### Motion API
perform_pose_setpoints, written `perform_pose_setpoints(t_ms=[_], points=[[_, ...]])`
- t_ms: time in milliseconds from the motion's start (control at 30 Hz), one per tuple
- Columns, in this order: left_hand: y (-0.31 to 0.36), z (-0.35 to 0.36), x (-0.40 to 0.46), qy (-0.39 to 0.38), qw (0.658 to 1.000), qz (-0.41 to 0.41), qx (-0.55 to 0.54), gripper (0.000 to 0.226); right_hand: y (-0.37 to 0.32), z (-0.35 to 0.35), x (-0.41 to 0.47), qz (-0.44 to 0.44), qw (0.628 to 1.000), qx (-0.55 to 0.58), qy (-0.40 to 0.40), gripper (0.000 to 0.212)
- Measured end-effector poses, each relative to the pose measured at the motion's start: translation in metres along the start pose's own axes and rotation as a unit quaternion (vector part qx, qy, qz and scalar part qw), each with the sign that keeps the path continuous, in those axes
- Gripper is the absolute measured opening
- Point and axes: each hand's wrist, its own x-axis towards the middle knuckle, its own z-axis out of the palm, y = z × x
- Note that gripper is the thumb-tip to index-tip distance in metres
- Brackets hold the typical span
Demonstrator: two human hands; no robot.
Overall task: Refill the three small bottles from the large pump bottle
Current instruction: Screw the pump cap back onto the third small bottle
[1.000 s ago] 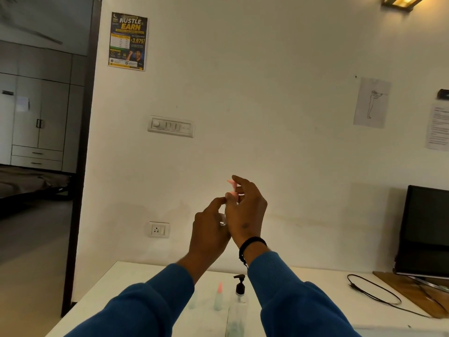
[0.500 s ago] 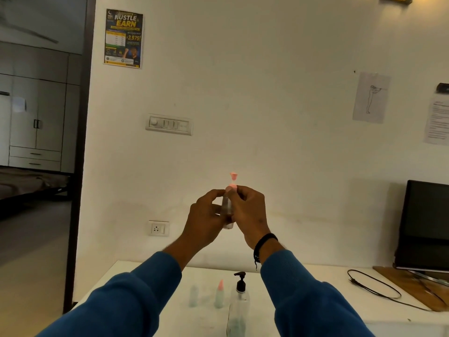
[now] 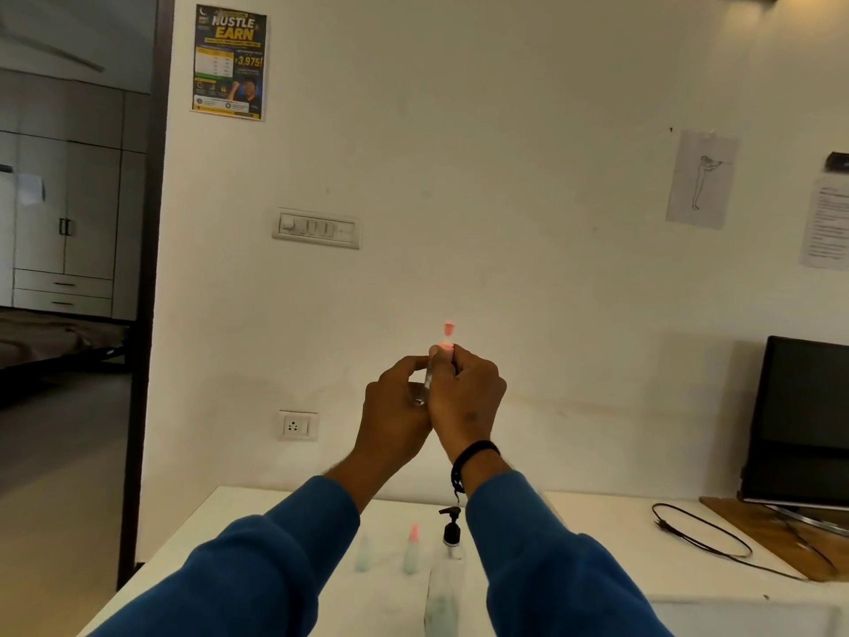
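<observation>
Both arms extend forward and upward from the lower edge of the view, forearms converging toward the centre. Both are covered by blue sleeves to the wrist. The left hand point(image 3: 399, 420) is raised at chest height, back of the hand toward the camera, fingers and thumb curled in a grip. The right hand point(image 3: 468, 402) sits at 3 o'clock of the left, touching it, fingers curled with the fingertips uppermost. A black band encircles the right wrist. The two hands press together at the knuckles.
</observation>
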Motion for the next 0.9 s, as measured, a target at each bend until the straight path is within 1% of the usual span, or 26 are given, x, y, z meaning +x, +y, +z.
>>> perform_pose_setpoints(t_ms=[67,100,167,200,267,333,367,433,500,600,700,800,900], points=[[-0.003,0.003,-0.003,0.015,1.000,0.003,0.009,0.035,0.002,0.006,-0.004,-0.002,1.000,-0.016,0.011,0.026],[-0.005,0.003,-0.004,0.022,1.000,0.001,0.012,0.034,0.002,0.008,-0.006,0.001,1.000,-0.018,0.001,0.025],[-0.011,0.000,-0.004,0.029,0.999,-0.018,0.017,0.034,0.001,0.009,-0.007,0.005,0.999,-0.011,-0.051,0.023],[-0.014,-0.004,-0.003,0.018,0.999,-0.036,0.000,0.035,0.001,0.007,-0.006,0.011,0.997,-0.002,-0.081,0.025],[-0.015,-0.016,0.001,-0.036,0.992,-0.077,-0.089,0.040,0.001,-0.001,0.003,0.057,0.988,0.050,-0.134,0.031],[-0.010,-0.029,0.005,-0.096,0.981,-0.091,-0.143,0.041,-0.001,-0.014,0.013,0.107,0.966,0.137,-0.192,0.028],[-0.007,-0.034,0.006,-0.123,0.978,-0.088,-0.145,0.039,-0.001,-0.020,0.018,0.119,0.954,0.165,-0.221,0.027],[-0.002,-0.040,0.008,-0.164,0.973,-0.083,-0.139,0.037,0.002,-0.029,0.024,0.120,0.938,0.180,-0.269,0.028],[-0.001,-0.042,0.010,-0.181,0.971,-0.080,-0.136,0.036,0.005,-0.034,0.026,0.105,0.932,0.179,-0.296,0.028],[-0.002,-0.038,0.008,-0.175,0.971,-0.082,-0.139,0.034,0.007,-0.035,0.025,0.083,0.940,0.169,-0.286,0.025],[-0.002,-0.028,0.003,-0.155,0.973,-0.082,-0.151,0.035,0.005,-0.033,0.022,0.059,0.963,0.130,-0.227,0.025],[-0.008,-0.018,0.003,-0.122,0.979,-0.085,-0.139,0.036,0.005,-0.022,0.016,0.029,0.987,0.059,-0.148,0.026],[-0.015,-0.013,0.003,-0.088,0.990,-0.067,-0.089,0.030,0.007,-0.013,0.007,-0.016,0.994,-0.007,-0.106,0.029]])
